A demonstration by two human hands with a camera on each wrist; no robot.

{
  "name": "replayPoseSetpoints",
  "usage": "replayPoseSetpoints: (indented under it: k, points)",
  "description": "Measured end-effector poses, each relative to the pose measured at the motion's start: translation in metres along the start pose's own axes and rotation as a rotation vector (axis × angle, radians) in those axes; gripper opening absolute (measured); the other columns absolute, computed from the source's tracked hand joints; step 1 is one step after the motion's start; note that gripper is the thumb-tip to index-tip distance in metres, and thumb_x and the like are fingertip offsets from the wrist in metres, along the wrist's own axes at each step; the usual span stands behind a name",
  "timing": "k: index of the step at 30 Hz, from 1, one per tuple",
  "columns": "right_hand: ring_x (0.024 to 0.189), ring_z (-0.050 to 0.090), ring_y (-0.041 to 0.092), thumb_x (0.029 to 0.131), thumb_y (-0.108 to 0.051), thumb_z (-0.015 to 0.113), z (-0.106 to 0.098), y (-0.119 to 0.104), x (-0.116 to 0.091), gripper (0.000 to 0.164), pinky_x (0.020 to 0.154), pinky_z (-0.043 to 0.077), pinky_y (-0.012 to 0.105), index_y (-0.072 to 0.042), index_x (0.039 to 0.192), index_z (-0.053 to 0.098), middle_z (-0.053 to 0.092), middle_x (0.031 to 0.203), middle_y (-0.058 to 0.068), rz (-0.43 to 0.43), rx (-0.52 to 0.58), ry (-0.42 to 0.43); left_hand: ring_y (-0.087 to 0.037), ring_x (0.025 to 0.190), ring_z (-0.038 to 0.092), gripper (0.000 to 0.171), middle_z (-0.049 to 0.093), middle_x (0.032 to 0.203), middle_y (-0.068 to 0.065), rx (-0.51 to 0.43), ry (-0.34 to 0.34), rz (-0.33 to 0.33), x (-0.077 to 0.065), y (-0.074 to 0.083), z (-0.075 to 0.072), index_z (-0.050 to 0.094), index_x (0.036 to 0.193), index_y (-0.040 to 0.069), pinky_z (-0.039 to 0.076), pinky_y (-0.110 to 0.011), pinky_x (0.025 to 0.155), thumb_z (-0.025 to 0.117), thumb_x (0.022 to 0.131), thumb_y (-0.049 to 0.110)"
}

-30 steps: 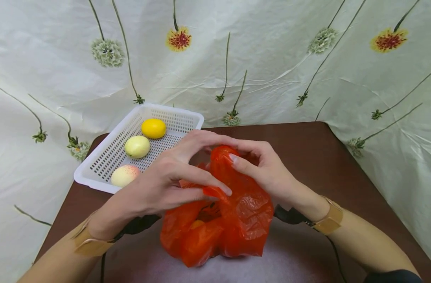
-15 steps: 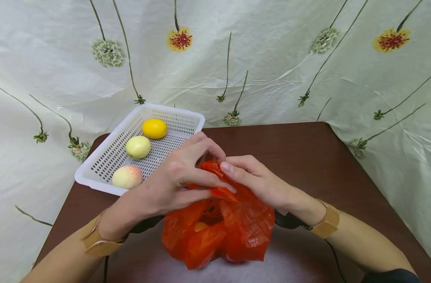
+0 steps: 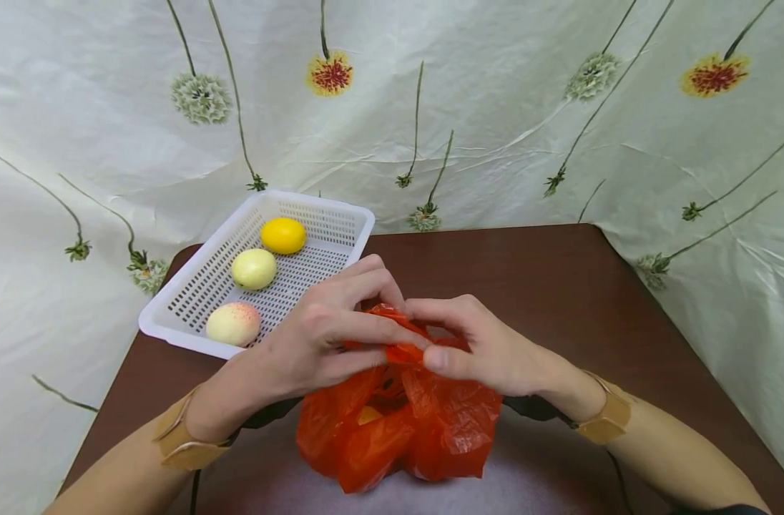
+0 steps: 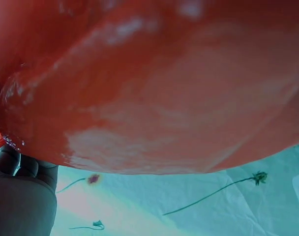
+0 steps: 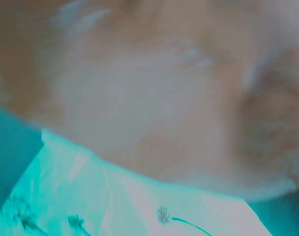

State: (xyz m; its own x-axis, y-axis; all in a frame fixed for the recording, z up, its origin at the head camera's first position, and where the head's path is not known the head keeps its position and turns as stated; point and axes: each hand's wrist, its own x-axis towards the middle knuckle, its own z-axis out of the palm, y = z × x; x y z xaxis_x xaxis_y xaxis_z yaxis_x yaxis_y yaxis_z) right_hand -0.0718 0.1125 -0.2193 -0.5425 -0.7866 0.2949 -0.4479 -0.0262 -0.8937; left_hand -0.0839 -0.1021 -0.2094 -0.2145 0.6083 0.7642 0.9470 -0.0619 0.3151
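Note:
A red plastic bag (image 3: 456, 422) sits at the front middle of the table, its top gathered up. Through a gap in its front shows something orange-yellow (image 3: 369, 415). My left hand (image 3: 327, 322) grips the bag's top from the left, fingers curled over the gathered plastic. From the right, my right hand (image 3: 488, 350) pinches the same gathered part, thumb in front and fingertips meeting the left hand's. In the left wrist view the red bag (image 4: 154, 98) fills most of the picture, with left-hand fingers (image 4: 29, 172) at the lower left. The right wrist view is mostly blurred bag (image 5: 139, 98).
A white perforated basket (image 3: 173, 286) stands at the back left of the brown table (image 3: 514, 265). In it lie a yellow lemon (image 3: 282, 235), a pale yellow-green fruit (image 3: 253, 269) and a peach (image 3: 233, 324). A flower-printed cloth (image 3: 495, 93) hangs behind the table.
Both hands have come lower with the bag's top, which no longer stands up tall between them. The right thumb has slid down to the left fingertips. The basket is unchanged.

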Motion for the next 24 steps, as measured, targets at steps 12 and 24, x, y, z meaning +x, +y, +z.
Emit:
replayPoseSetpoints:
  k: [12, 24]
  points:
    - [0.085, 0.053, 0.005, 0.069, -0.01, 0.08, 0.018, -0.008, -0.003, 0.042, 0.071, 0.047, 0.02, -0.013, 0.106, 0.061, 0.061, 0.093, -0.007, -0.163, -0.447, 0.165, -0.013, 0.075, 0.046, 0.014, 0.054, 0.078, 0.0, -0.03, 0.086, 0.038, 0.001, -0.002, 0.003, 0.074, 0.095, 0.008, 0.035, -0.02, 0.067, 0.069, 0.088, 0.018]
    - [0.093, 0.059, 0.011, 0.075, -0.012, 0.075, 0.021, 0.021, -0.008, 0.036, 0.083, 0.048, 0.021, -0.009, 0.11, 0.065, 0.067, 0.099, -0.003, -0.302, -0.596, 0.299, -0.01, 0.068, 0.045, 0.013, 0.057, 0.075, -0.001, -0.038, 0.2, -0.042, -0.005, -0.003, 0.008, 0.073, 0.091, 0.003, 0.035, -0.016, 0.059, 0.067, 0.089, 0.015]
